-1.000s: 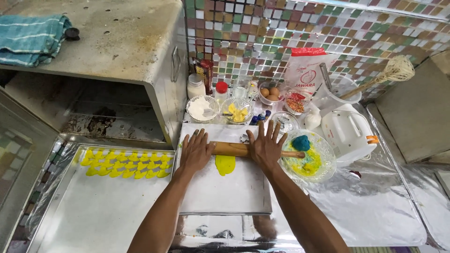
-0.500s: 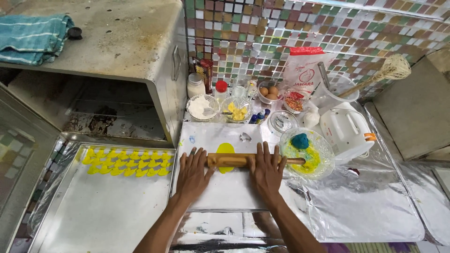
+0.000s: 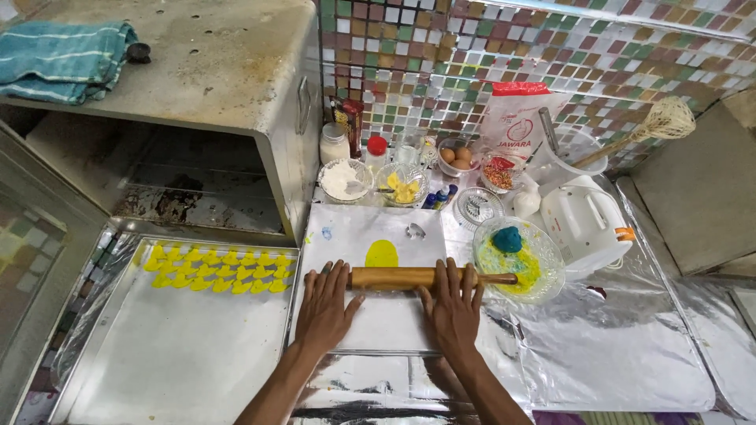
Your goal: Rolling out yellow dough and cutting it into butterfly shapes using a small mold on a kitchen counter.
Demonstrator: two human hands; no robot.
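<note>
Head cam: both palms flat on the wooden rolling pin (image 3: 409,277), left hand (image 3: 327,308) and right hand (image 3: 454,311) with fingers spread, no closed grip. Yellow dough (image 3: 381,254) lies just beyond it on the white board (image 3: 362,323). Looks mid-roll; pushing forward would take even pressure.

Even, soft overhead light fills the sharply focused scene; glare streaks the crinkled foil (image 3: 598,354) (brightest at lower right), shadows stay faint, and wide-angle distortion bends the tiled wall (image 3: 551,47) near the edges.
</note>
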